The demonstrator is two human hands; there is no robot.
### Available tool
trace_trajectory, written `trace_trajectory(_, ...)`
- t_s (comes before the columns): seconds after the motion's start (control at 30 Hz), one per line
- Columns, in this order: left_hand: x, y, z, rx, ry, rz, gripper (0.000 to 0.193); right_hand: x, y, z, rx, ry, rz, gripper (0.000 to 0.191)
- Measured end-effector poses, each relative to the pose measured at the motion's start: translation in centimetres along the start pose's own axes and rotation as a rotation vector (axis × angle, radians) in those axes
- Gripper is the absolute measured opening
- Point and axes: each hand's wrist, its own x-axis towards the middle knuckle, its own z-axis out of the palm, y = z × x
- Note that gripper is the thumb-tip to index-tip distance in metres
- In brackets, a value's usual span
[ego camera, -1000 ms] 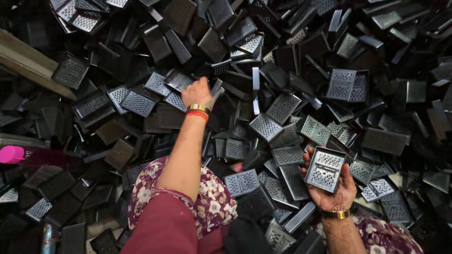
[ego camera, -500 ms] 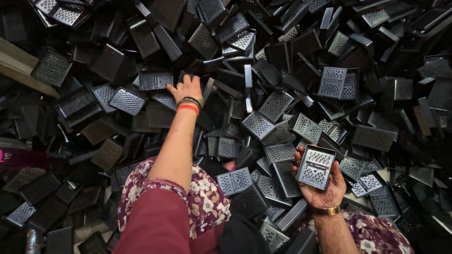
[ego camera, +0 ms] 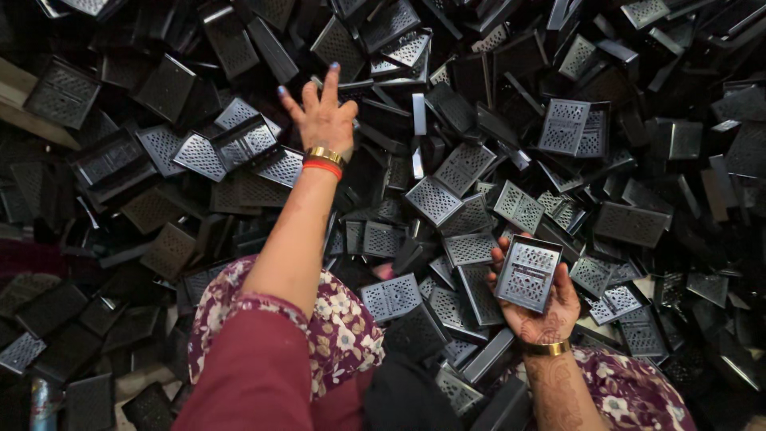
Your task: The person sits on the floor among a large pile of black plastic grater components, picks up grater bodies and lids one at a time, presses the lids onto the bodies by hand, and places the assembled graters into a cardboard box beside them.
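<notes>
Since the earlier frame the left hand (ego camera: 323,116) has stretched farther up the heap, fingers now spread wide and holding nothing, hovering over black perforated trays (ego camera: 239,144) in the upper middle of the frame. The right hand (ego camera: 542,307) stays at the lower right, palm up, fingers closed around one perforated tray (ego camera: 528,274). Trays cover the frame edge to edge; the only open room is beside the floral sleeve (ego camera: 335,319) at the bottom.
</notes>
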Motion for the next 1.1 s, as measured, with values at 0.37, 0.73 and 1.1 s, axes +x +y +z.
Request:
trace_trajectory(0.37,-0.9,-3.5,3.8,-0.377,-0.29,-0.365,0.049,-0.1,-0.1,-0.1,-0.042,0.001,0.008,0.069)
trace_trajectory(0.73,-0.1,-3.3,3.5,-0.584,-0.406,-0.257,0.02,0.0,0.0,0.1,0.0,-0.018,0.026,0.068)
trace_trajectory(1.1,-0.6,-2.7,4.5,-0.448,-0.178,-0.241,0.016,0.0,0.0,-0.1,-0.003,-0.016,0.021,0.067)
